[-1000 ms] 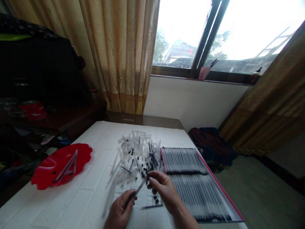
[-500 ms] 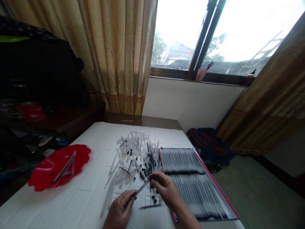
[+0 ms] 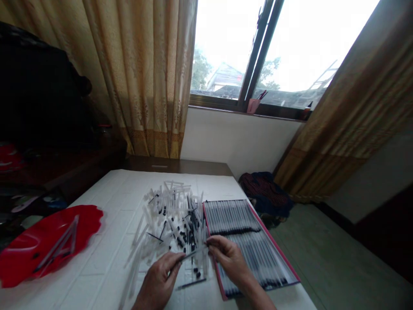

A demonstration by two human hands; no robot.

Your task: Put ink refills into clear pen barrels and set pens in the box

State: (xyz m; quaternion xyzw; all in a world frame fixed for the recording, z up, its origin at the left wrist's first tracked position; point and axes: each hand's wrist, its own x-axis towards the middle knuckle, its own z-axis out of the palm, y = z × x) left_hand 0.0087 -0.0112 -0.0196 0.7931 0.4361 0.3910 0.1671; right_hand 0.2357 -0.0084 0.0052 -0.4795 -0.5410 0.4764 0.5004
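Observation:
My left hand is closed around one end of a slim clear pen with a dark core. At the pen's other end, the fingertips of my right hand are pinched together; whether they also grip a small dark part is too blurred to tell. Under and beyond the hands lies a loose pile of clear pen barrels, dark refills and small black caps. A dark refill rests on the white tabletop in front of my hands. By my right hand is a red-edged box with two rows of black-ended pens.
A red scalloped dish holding a few clear tubes sits at the table's left. The white brick-patterned tabletop ends near a wall and window. Dark cloth lies beyond the right edge, and a dark cabinet stands at left.
The view has turned right, so the table and dish appear farther left. Both hands, with the pen between them, have moved right relative to the pile; my right hand now overlaps the box edge.

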